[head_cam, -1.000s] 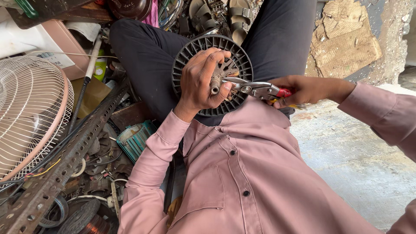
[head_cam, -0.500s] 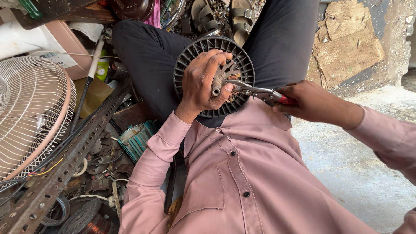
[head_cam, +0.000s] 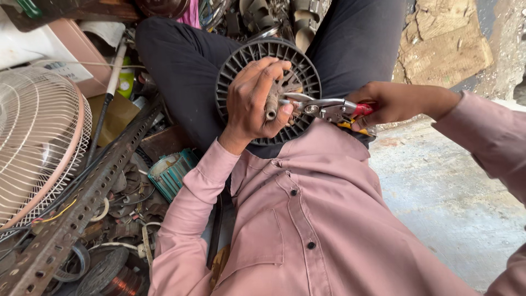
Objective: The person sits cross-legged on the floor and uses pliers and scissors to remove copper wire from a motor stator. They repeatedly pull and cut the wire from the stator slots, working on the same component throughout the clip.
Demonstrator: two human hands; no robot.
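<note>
A round dark grey motor housing point(head_cam: 236, 71) with a finned rim rests on my lap between my dark trouser legs. My left hand point(head_cam: 253, 100) is wrapped around the metal shaft point(head_cam: 270, 107) that sticks up from its middle. My right hand point(head_cam: 395, 103) grips the red and yellow handles of a pair of pliers point(head_cam: 323, 106). The plier jaws point left and touch the hub right beside the shaft and my left fingertips. My pink shirt fills the lower middle of the view.
A white wire fan guard point(head_cam: 34, 142) stands at the left. A perforated steel angle bar point(head_cam: 82, 205) lies beside it over scrap coils, wires and a teal motor part point(head_cam: 171, 171). A bare concrete floor point(head_cam: 438, 197) lies at the right, cardboard point(head_cam: 444, 38) beyond it.
My right hand and the pliers shifted slightly, with the jaws staying at the hub. My left hand kept its hold on the shaft. The view moved a little.
</note>
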